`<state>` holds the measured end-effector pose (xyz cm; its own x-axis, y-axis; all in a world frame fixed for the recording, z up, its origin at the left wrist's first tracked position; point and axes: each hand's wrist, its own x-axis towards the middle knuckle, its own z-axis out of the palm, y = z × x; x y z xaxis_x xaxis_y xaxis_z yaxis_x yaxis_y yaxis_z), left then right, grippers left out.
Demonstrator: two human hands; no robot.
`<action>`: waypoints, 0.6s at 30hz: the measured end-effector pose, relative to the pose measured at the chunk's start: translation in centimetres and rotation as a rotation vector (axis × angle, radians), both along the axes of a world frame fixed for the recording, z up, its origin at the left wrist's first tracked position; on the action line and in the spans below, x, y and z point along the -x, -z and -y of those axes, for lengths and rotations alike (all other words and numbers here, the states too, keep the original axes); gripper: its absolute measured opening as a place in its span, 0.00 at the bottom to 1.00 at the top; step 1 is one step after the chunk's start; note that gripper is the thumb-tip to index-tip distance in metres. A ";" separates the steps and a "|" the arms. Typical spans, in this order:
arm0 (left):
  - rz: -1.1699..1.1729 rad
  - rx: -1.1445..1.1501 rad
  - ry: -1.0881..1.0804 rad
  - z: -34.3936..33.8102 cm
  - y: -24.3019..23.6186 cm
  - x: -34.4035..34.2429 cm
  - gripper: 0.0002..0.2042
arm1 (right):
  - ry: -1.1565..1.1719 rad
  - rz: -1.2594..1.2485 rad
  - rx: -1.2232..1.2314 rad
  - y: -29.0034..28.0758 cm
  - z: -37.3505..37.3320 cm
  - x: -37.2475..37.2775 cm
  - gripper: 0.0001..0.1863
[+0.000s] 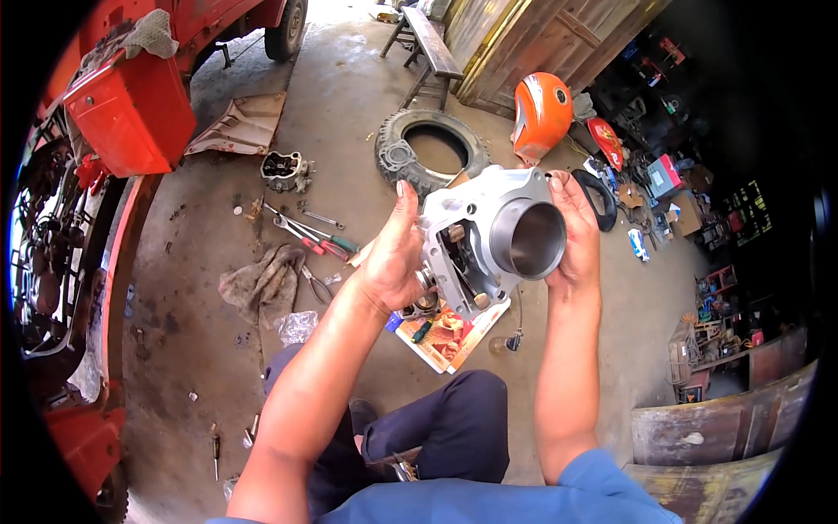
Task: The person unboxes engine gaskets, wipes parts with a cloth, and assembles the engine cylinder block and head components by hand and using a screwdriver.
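Note:
Raised in front of me is a silver engine cylinder, tilted so that its round, dark grey bore faces up and to the right. My left hand grips its left side, thumb pointing up, fingers partly hidden behind the casting. My right hand is wrapped round the right side, close to the bore sleeve. Both hands are closed on it. An open side chamber of the casting shows dark parts inside. Below it on the floor lies an orange and white box, with a small screwdriver on top.
A tyre lies beyond the cylinder. At left are a metal engine part, red-handled pliers, a grey rag and a red vehicle. An orange fuel tank and a wooden bench stand farther off.

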<state>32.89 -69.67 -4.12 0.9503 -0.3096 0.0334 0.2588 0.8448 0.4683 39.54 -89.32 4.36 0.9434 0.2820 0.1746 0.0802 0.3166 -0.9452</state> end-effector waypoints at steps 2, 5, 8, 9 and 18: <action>-0.015 -0.031 -0.003 0.1 0.1 0.4 0.57 | 0.081 -0.003 -0.070 -0.5 -0.1 1.6 0.06; 0.165 -0.009 0.035 0.6 0.4 0.0 0.60 | 0.211 0.008 -0.120 -0.8 1.5 1.6 0.05; 0.419 0.032 0.074 1.5 -0.6 -0.1 0.70 | 0.292 -0.038 -0.222 -1.7 2.8 2.1 0.08; 0.506 0.203 0.069 2.4 -0.4 -0.8 0.68 | 0.302 -0.065 -0.249 -2.1 2.9 2.4 0.10; 0.643 -0.117 -0.455 5.6 0.3 -1.4 0.49 | 0.312 -0.064 -0.284 -4.9 -1.6 8.2 0.15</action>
<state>34.29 -75.30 -4.37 0.7901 0.0688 0.6092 -0.4508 0.7386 0.5012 31.33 -87.76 9.26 0.9873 -0.0699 0.1426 0.1577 0.5350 -0.8300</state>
